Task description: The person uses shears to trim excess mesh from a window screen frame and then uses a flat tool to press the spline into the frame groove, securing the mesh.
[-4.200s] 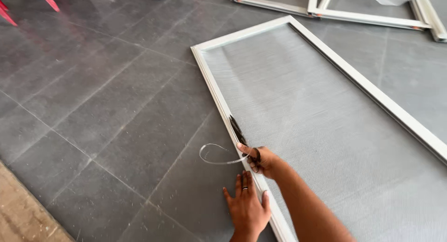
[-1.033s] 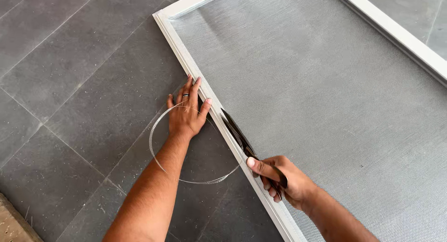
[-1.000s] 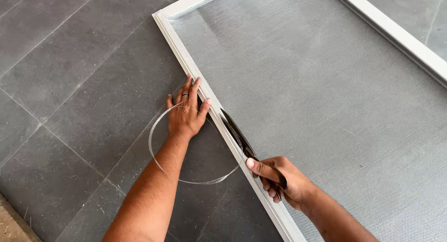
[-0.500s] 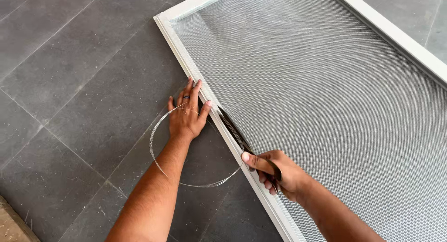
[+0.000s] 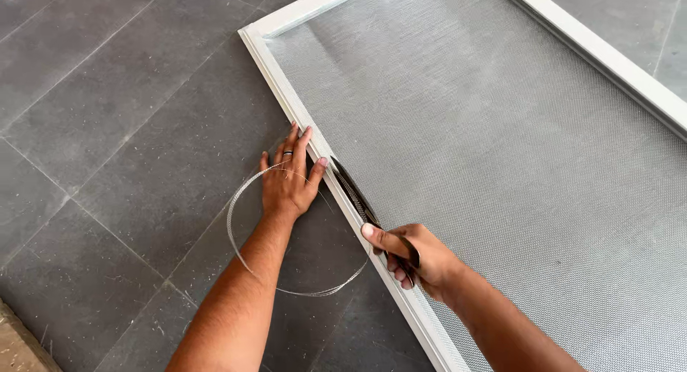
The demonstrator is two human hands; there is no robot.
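- Our right hand [image 5: 413,261] has its grip wrapped tight round the handle of a dark cutting tool [image 5: 356,193], thumb laid forward along it; the blade runs flat up the inner edge of the white frame [image 5: 275,75], which looks like the way to shear the mesh close to the rail
- Our left hand [image 5: 288,182] holds nothing: its grip is flat and spread, palm on the floor and fingertips pressed against the outer edge of the same rail, just ahead of the blade, seemingly to steady the frame
- A thin strip of trimmed mesh [image 5: 243,254] curls away from the cut in a loose loop over our left wrist and onto the floor [image 5: 107,129]
- The grey mesh screen [image 5: 486,143] lies stretched inside the frame, flat on the dark tiles
- We see no containers here
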